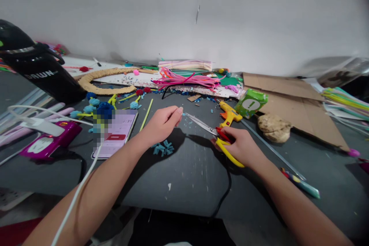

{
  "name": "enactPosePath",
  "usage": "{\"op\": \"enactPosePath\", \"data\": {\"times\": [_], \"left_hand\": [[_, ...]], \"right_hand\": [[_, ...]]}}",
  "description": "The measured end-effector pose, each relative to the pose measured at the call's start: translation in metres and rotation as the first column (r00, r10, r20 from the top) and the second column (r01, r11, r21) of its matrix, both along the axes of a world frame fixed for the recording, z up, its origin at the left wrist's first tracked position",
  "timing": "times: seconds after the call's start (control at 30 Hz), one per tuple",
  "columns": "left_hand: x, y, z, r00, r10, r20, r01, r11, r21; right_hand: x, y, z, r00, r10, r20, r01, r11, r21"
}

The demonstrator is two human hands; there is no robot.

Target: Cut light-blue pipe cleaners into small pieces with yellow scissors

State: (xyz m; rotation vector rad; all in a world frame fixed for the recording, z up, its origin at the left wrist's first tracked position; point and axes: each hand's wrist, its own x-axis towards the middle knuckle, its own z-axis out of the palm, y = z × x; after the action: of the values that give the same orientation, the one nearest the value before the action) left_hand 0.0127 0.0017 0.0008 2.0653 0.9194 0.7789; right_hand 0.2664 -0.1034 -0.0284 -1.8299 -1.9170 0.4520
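Scissors (212, 131) are resting in the right hand (245, 147), which is gripping their handles. Beyond both hands, a pale wall (138, 19) is rising; beneath, a grey table (190, 180) is spreading, with room lying between the hands and its near edge. Blue pieces (163, 148) are lying beside the left hand (163, 123); its fingertips are pressing together, on what I cannot tell.

Looks from head height | faces forward and down, over the grey table (187, 196) toward the pale wall (115, 15) | is set near, above and behind left hand (165, 122) and right hand (243, 147) | covers a wide field, with wall at the top
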Motion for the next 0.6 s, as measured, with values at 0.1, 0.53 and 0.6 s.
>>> {"op": "enactPosePath", "data": {"times": [0.1, 0.53, 0.6], "left_hand": [[-0.0003, 0.0006, -0.0012, 1.0, -0.005, 0.004, 0.005, 1.0, 0.0], [-0.0013, 0.0025, -0.0019, 0.993, 0.003, -0.12, -0.001, 1.0, 0.024], [-0.0027, 0.0042, -0.0029, 0.983, 0.012, -0.182, -0.003, 0.999, 0.053]], "right_hand": [[0.0005, 0.0004, -0.0002, 1.0, 0.006, 0.009, -0.006, 1.0, 0.001], [0.0055, 0.0033, -0.0061, 0.994, -0.105, -0.031, 0.105, 0.994, 0.016], [0.0068, 0.0035, -0.007, 0.992, -0.119, -0.03, 0.12, 0.993, 0.023]]}}
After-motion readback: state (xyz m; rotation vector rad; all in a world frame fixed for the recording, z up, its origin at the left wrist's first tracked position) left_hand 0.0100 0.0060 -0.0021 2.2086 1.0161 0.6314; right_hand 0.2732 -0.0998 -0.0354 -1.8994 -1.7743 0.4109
